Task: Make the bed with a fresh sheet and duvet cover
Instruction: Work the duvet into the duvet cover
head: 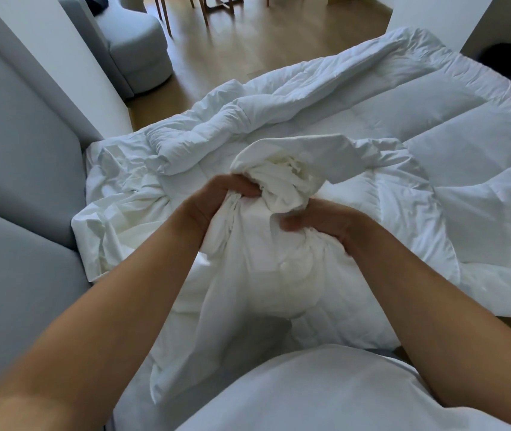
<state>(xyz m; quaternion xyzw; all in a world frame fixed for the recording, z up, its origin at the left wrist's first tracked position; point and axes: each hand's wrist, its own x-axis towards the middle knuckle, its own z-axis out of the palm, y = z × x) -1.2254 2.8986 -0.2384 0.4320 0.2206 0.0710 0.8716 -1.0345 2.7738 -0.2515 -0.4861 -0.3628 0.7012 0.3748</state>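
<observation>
A white quilted duvet (419,126) lies rumpled across the bed, its left part folded over in a thick roll. In front of me I hold up a bunched white duvet cover (266,262), gathered into a bundle at the top. My left hand (216,197) grips the gathered cloth on its left side. My right hand (328,222) grips it on the right, fingers curled into the folds. The cover hangs down from both hands toward my body. Creased white sheet (117,213) spreads to the left on the mattress.
A grey upholstered headboard (20,169) runs along the left. A grey armchair (136,48) stands on the wooden floor (248,51) beyond the bed, with wooden chair legs farther back. A white pillow (325,396) lies at the bottom near my body.
</observation>
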